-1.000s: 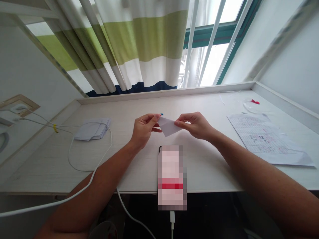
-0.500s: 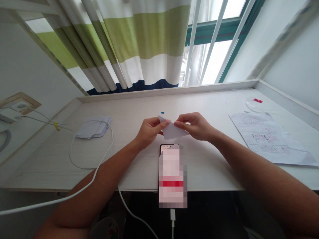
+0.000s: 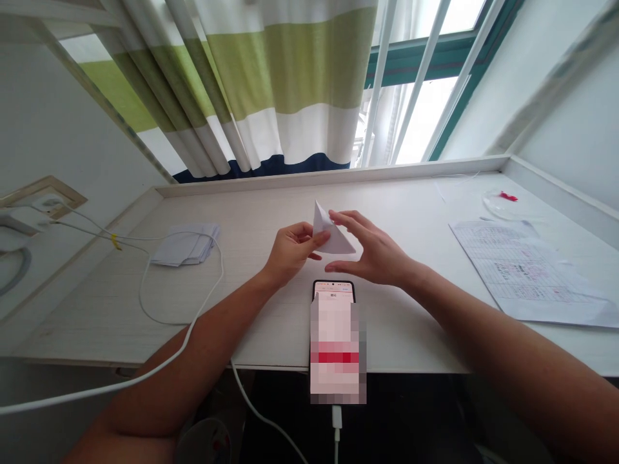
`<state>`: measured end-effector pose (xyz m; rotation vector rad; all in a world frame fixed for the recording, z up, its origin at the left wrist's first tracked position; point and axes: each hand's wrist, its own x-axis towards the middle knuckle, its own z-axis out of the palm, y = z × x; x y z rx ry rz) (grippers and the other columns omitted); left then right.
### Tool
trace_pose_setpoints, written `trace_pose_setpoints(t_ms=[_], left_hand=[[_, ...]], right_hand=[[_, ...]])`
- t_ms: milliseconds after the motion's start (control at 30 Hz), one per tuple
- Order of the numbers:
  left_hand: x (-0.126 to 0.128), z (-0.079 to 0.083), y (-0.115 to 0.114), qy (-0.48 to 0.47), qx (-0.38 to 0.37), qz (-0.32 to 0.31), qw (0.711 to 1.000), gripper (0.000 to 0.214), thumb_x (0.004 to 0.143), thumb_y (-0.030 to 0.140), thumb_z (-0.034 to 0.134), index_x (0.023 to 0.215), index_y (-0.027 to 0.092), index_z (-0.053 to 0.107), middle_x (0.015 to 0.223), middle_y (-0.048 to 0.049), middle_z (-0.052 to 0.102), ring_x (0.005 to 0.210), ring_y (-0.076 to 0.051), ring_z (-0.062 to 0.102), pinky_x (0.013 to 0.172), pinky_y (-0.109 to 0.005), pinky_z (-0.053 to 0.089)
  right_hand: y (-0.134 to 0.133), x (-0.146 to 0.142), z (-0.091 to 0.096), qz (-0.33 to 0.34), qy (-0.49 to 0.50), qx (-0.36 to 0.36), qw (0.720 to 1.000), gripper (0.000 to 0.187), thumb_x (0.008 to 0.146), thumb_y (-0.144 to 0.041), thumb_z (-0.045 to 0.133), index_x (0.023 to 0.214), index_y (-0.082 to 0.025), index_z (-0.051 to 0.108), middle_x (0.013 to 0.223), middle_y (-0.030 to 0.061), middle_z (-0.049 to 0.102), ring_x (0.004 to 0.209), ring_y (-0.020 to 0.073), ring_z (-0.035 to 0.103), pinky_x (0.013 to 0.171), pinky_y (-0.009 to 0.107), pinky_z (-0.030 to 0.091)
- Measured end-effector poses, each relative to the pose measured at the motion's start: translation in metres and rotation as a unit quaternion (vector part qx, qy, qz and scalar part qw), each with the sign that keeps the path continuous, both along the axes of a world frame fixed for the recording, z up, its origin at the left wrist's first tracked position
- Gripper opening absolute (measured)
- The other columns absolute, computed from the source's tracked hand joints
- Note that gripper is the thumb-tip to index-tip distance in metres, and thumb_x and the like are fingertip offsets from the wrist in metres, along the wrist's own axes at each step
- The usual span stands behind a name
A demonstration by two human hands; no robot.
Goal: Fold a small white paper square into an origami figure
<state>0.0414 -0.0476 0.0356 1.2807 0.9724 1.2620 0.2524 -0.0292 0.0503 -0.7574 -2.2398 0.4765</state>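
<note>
A folded white paper triangle is held above the pale counter, just beyond the far end of a phone, with one point turned upward. The triangle is pinched at its left corner between the thumb and fingers of the left hand, whose grip is clamped on the paper. The right hand is seen just beside the triangle with its grip slack: the fingers are spread and extended, nothing is clasped, and the forefinger is laid along the paper's upper right edge, though contact cannot be told for certain. Both forearms are stretched in from the near edge of the counter.

The phone is laid flat, its near end past the counter's edge, where a white plug is fitted; the screen is blurred. A white cable is looped across the left side of the counter. A small stack of white papers is set well apart on the left, and a printed sheet is spread out on the right. A striped curtain and a barred window are seen behind.
</note>
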Motion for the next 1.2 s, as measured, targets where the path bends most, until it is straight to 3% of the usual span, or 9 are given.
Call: trace_pose_setpoints(t_ms=[100,167,233,333,500,600,800,1033,1200], left_hand=[[-0.001,0.001,0.0,-0.026,0.012,-0.016,0.999,0.039,0.075,0.051,0.088,0.083,0.017,0.073,0.088,-0.0055,0.077,0.083,-0.02,0.073,0.066,-0.031,0.063],[-0.001,0.002,0.001,-0.045,0.025,-0.016,0.999,0.039,0.075,0.052,0.088,0.084,0.017,0.072,0.091,-0.0051,0.076,0.085,-0.02,0.072,0.069,-0.031,0.063],[-0.002,0.002,0.001,-0.058,0.036,-0.017,0.998,0.038,0.076,0.051,0.088,0.082,0.017,0.071,0.09,-0.0043,0.076,0.084,-0.018,0.07,0.072,-0.031,0.061],[-0.004,0.002,0.001,-0.064,0.033,-0.029,0.997,0.036,0.077,0.048,0.088,0.082,0.017,0.072,0.086,-0.0031,0.075,0.079,-0.014,0.067,0.074,-0.028,0.057],[-0.009,0.004,0.003,-0.062,-0.003,-0.022,0.998,0.038,0.074,0.041,0.09,0.066,0.016,0.062,0.065,0.0021,0.063,0.058,-0.009,0.055,0.057,-0.022,0.045],[-0.012,0.006,0.005,-0.07,-0.02,-0.018,0.997,0.042,0.072,0.037,0.091,0.062,0.016,0.056,0.061,0.0039,0.057,0.055,-0.007,0.051,0.052,-0.02,0.044],[-0.014,0.007,0.006,-0.08,-0.078,-0.05,0.992,0.041,0.073,0.039,0.09,0.07,0.016,0.057,0.077,-0.0022,0.067,0.072,-0.017,0.068,0.061,-0.031,0.064],[-0.013,0.005,0.006,-0.084,-0.091,-0.062,0.99,0.049,0.07,0.035,0.093,0.105,0.021,0.06,0.093,-0.0047,0.077,0.08,-0.022,0.075,0.064,-0.035,0.065],[-0.012,0.002,0.006,-0.056,-0.083,-0.095,0.99,0.061,0.069,0.029,0.094,0.12,0.023,0.06,0.099,-0.0054,0.077,0.088,-0.021,0.075,0.07,-0.028,0.061]], right_hand=[[-0.001,0.001,0.002,-0.012,0.005,-0.013,1.0,0.053,0.094,-0.043,0.071,0.142,-0.024,0.061,0.127,0.0135,0.072,0.106,0.0311,0.07,0.087,0.049,0.06],[0.0,0.004,0.004,-0.041,0.058,-0.026,0.997,0.034,0.099,-0.04,0.064,0.128,-0.024,0.07,0.115,0.0102,0.077,0.097,0.027,0.072,0.086,0.046,0.06],[0.001,0.007,0.006,-0.075,0.121,-0.052,0.988,0.026,0.1,-0.042,0.062,0.112,-0.023,0.075,0.104,0.0081,0.079,0.091,0.0252,0.072,0.084,0.044,0.06],[0.003,0.009,0.008,-0.083,0.198,-0.144,0.966,0.029,0.096,-0.05,0.068,0.095,-0.022,0.076,0.091,0.0066,0.078,0.086,0.0252,0.072,0.079,0.042,0.061],[0.009,0.006,0.006,-0.032,0.276,-0.301,0.912,0.037,0.079,-0.055,0.084,0.081,-0.02,0.073,0.081,0.0053,0.075,0.074,0.0206,0.068,0.068,0.037,0.06],[0.011,0.005,0.005,-0.03,0.294,-0.329,0.897,0.035,0.077,-0.049,0.087,0.072,-0.019,0.069,0.074,0.0035,0.071,0.068,0.0168,0.065,0.065,0.034,0.059],[0.011,0.007,0.004,-0.002,0.297,-0.384,0.874,0.031,0.077,-0.041,0.087,0.07,-0.017,0.069,0.073,0.0052,0.073,0.064,0.0175,0.067,0.063,0.036,0.06],[0.011,0.005,0.003,-0.003,0.301,-0.403,0.864,0.035,0.076,-0.049,0.088,0.082,-0.019,0.071,0.08,0.0043,0.074,0.072,0.0178,0.068,0.066,0.034,0.059],[0.009,0.003,0.003,-0.014,0.298,-0.394,0.869,0.043,0.075,-0.056,0.088,0.079,-0.02,0.065,0.073,0.0002,0.069,0.062,0.0126,0.06,0.055,0.027,0.05]])
